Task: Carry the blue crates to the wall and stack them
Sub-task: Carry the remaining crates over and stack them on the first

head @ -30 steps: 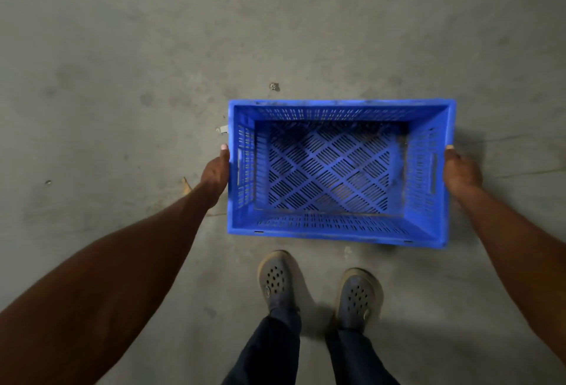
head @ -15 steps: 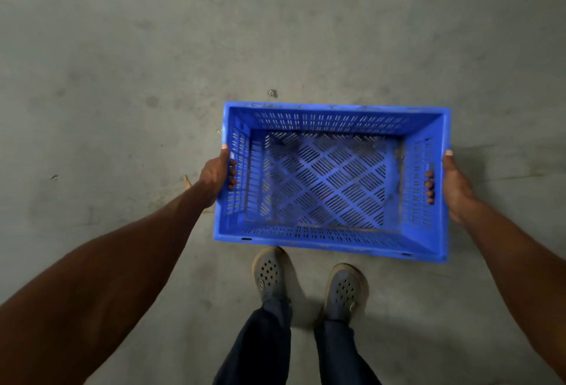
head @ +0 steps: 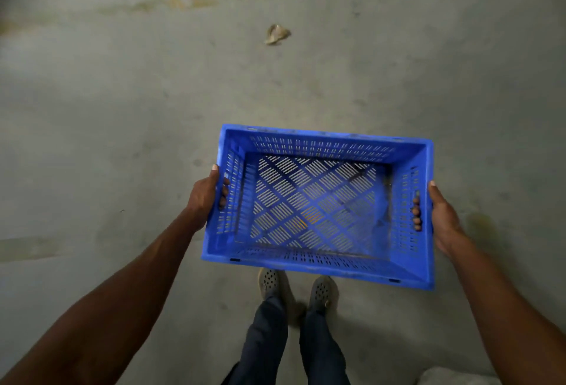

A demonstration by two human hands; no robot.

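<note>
Likely warehouse or storage space: stained bare concrete floor (head: 122, 109), perforated blue crate (head: 318, 145).

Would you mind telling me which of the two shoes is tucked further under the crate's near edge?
The left shoe: the blue crate hides its toe, whereas the right shoe shows almost whole below the rim.

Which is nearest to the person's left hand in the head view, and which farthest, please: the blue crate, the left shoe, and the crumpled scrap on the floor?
From the left hand:
1. Blue crate, held by that hand at its left end.
2. Left shoe, below the crate, near the person's body.
3. Crumpled scrap, far ahead on the concrete floor.
</note>
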